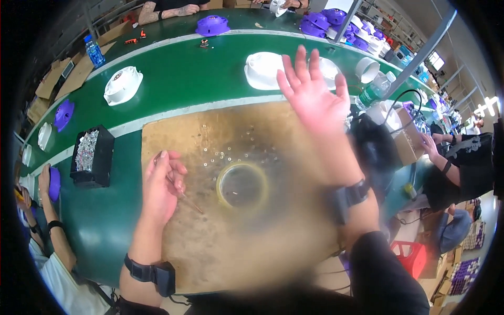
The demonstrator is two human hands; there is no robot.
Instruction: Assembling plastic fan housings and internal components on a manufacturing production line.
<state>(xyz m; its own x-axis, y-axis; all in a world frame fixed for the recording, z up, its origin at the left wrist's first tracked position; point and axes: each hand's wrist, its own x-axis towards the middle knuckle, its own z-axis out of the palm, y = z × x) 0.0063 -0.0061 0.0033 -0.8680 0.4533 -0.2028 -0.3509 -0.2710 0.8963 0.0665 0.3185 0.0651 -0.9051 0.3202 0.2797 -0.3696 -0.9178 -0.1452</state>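
Note:
My left hand [165, 181] is closed round a slim, coppery rod-like tool [192, 203], whose thin end points down toward the brown board [184, 252]. Its exact kind is too small to make out. My right hand [320, 97] is raised with palm showing and fingers spread, holding nothing. Behind its fingers are a white plastic housing [261, 72] and a second white part [329, 71], partly hidden. On the board between my arms lies a yellowish, clear ring [221, 189], with a tiny piece inside it. Several small metal nuts or washers [229, 157] are scattered beyond the ring.
A black bin [95, 176] of small metal parts stands left of the board. Across the green belt [173, 79] sit a white housing [123, 85] and a purple one [212, 25]. A plastic bottle [375, 90] stands at right. Co-workers' hands [431, 147] are at both sides.

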